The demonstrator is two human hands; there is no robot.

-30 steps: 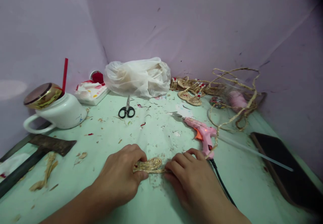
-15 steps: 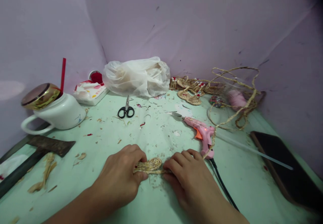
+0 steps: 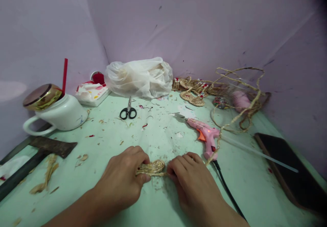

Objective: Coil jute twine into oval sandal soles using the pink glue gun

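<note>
Two bare hands meet at one straw coil, which lies nearer the wearer than the glue gun and to its left, just above or on the worktop (contact cannot be told). The grip of the left hand pinches the coil between thumb and fingers; that of the right hand is closed on the single plaited cord leaving it. Relative to the glue gun: one pair of scissors, to the left and slightly farther back; one phone, to the right; one clear rod, extending from its rear over the phone; one pink spool, behind and to the right; one plastic bag, behind and to the left; one white mug and one axe, both far left, the axe nearer the wearer.
</note>
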